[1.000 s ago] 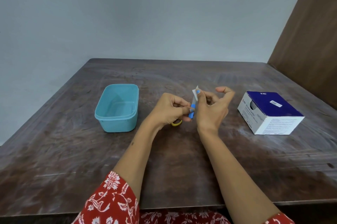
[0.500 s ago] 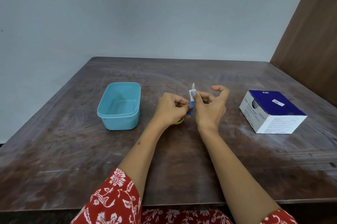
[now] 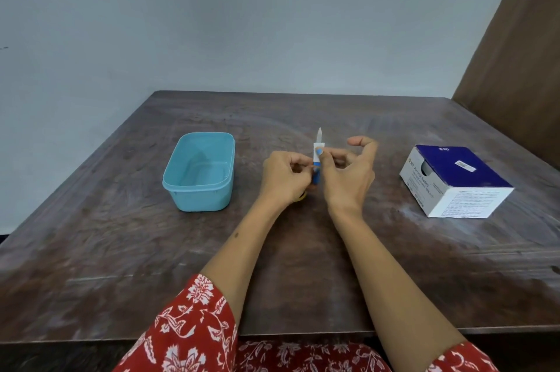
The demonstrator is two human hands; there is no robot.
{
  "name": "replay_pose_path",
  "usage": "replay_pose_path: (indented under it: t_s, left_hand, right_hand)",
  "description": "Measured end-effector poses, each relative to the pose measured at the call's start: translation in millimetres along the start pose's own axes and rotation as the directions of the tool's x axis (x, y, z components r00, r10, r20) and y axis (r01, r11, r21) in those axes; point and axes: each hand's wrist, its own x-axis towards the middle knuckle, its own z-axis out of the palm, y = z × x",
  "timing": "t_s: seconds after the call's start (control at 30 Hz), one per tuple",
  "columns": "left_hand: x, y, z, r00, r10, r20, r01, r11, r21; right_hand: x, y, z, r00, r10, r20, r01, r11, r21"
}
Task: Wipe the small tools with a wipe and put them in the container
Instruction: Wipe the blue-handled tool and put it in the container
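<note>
Dark brown wood, scuffed and streaked, is making up the square desk [image 3: 303, 265] that is carrying everything, with a pale grey-blue wall [image 3: 242, 23] standing behind its far edge and a brown wooden panel [image 3: 521, 53] rising past its far right corner. Toward the right edge, a white cardboard box with a dark blue top [image 3: 454, 182] is lying flat, its printed side facing the person. Toward the left edge, well apart from the box, a light blue rectangular plastic container [image 3: 198, 171] is sitting open with nothing visible inside. Between the two, near the middle of the desk, both bare forearms are reaching forward from red sleeves with a white floral print [image 3: 194, 329]. The left hand [image 3: 283, 176] is curling its fingers round the lower part of a small tool with a blue handle and a white pointed tip [image 3: 316, 171], holding it upright above the desk. The right hand [image 3: 348, 171] is pinching a small white wipe [image 3: 318, 148] against the tool just above the blue handle, between forefinger and thumb as far as can be told, while its other fingers are spreading loosely out to the right. A small yellow object [image 3: 302, 196] is peeking out beneath the left hand; what it is cannot be told.
</note>
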Motion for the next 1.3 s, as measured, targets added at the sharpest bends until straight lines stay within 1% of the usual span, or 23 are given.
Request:
replay_pose_path:
  t_s: [0.03,0.13,0.23,0.3,0.37,0.47,0.53,0.6,0.7,0.77,0.83,0.93,1.0,1.07,1.13,1.2,1.23,1.3]
  left_hand:
    - [-0.5,1.3,-0.9,1.000,-0.009,0.030,0.009,1.000,-0.009]
    - [-2.2,5.6,-3.4,0.980,-0.054,0.193,0.061,0.998,-0.028]
    - [-2.8,8.5,-5.1,0.960,-0.074,0.271,0.086,0.996,-0.033]
    - [-3.5,8.9,-5.7,0.963,-0.075,0.261,0.083,0.996,-0.019]
    - [-2.8,5.9,-3.3,0.981,-0.062,0.185,0.057,0.998,0.032]
    - [0.0,2.6,0.8,1.000,0.005,0.009,-0.005,0.999,0.049]
    - [2.9,2.0,-0.2,0.999,0.036,-0.040,-0.035,0.999,0.040]
    - [3.0,2.5,-2.5,1.000,0.001,0.024,-0.002,0.999,0.045]
    - [0.7,2.8,-3.9,0.979,-0.063,0.194,0.054,0.997,0.052]
    - [-0.1,2.3,-4.2,0.967,-0.077,0.245,0.064,0.996,0.059]
    - [-0.5,2.4,-3.1,0.974,-0.072,0.215,0.060,0.996,0.060]
    - [-1.1,3.4,0.6,0.998,-0.041,0.047,0.038,0.998,0.047]
    - [0.0,4.6,0.5,1.000,-0.024,-0.002,0.024,1.000,0.003]
    - [0.6,5.4,-2.5,0.998,-0.040,0.047,0.039,0.999,0.022]
    - [-1.1,7.5,-5.2,0.984,-0.077,0.163,0.068,0.996,0.058]
    - [-2.6,9.7,-6.5,0.962,-0.101,0.254,0.089,0.994,0.058]
    - [-3.5,10.5,-7.1,0.956,-0.106,0.274,0.092,0.994,0.060]
    - [-3.4,10.4,-7.4,0.959,-0.105,0.262,0.089,0.994,0.069]
  right_hand:
    - [0.0,-0.4,-0.1,1.000,0.003,-0.007,-0.003,1.000,0.004]
    - [1.3,-1.7,-1.8,0.996,0.003,-0.093,-0.002,1.000,0.015]
    - [3.3,-1.2,-2.6,0.988,0.001,-0.152,0.002,1.000,0.017]
    - [3.8,-0.7,-1.8,0.987,0.006,-0.160,-0.004,1.000,0.013]
    - [4.0,0.5,-2.0,0.988,0.005,-0.153,-0.004,1.000,0.010]
    - [2.0,1.1,-1.0,0.998,0.001,-0.062,-0.001,1.000,-0.010]
    - [0.0,1.7,0.4,1.000,-0.006,-0.003,0.006,1.000,-0.026]
    - [0.1,3.2,0.2,1.000,-0.009,-0.021,0.008,0.999,-0.031]
    - [3.5,5.5,-1.7,0.992,0.002,-0.125,-0.005,1.000,-0.022]
    - [4.8,5.6,-1.7,0.987,-0.001,-0.163,-0.003,1.000,-0.022]
    - [4.6,4.8,-1.2,0.987,-0.009,-0.162,0.004,0.999,-0.032]
    - [2.2,2.7,-0.9,0.996,-0.017,-0.088,0.013,0.999,-0.042]
    - [0.3,2.3,0.1,0.999,-0.026,-0.028,0.025,0.999,-0.047]
    - [-0.3,2.4,0.0,0.999,-0.026,-0.023,0.025,0.998,-0.053]
    - [1.2,2.9,-1.3,0.997,-0.023,-0.076,0.020,0.999,-0.046]
    - [3.2,4.1,-2.7,0.991,-0.024,-0.133,0.020,0.999,-0.034]
    - [3.9,4.4,-2.7,0.988,-0.024,-0.150,0.020,0.999,-0.029]
    - [4.2,4.8,-2.2,0.986,-0.022,-0.165,0.018,0.999,-0.028]
